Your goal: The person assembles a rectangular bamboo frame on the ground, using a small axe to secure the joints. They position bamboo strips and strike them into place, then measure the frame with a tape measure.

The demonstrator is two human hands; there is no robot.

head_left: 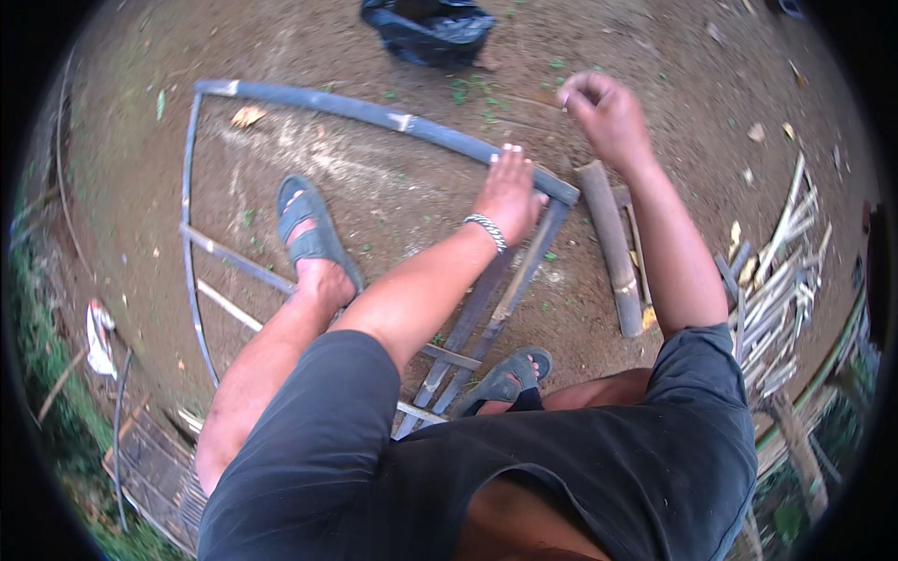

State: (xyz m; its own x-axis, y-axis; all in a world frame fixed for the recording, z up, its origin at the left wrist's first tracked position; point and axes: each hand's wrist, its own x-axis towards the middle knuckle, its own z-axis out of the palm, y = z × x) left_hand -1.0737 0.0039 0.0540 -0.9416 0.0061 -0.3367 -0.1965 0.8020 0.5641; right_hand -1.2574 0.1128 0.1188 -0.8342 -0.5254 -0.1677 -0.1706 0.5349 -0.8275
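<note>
A bamboo frame (351,107) with a bowed, dark far rail and several crosspieces lies on the ground around my left foot. My left hand (510,198) grips it near its right corner, fingers laid across the rail and thumb on the inner side. A patterned bracelet circles that wrist. My right hand (608,117) is raised beyond the corner, to its right, with fingers curled toward the thumb in a pinch; anything between them is too small to make out. Below it, a thick length of bamboo (613,248) lies on the soil, apart from the frame.
A black plastic bag (428,33) sits at the far side. Cut bamboo sticks (781,290) are heaped at the right. A slatted bamboo panel (154,467) lies at the lower left, near a white wrapper (99,338). My sandalled feet stand among the frame's pieces.
</note>
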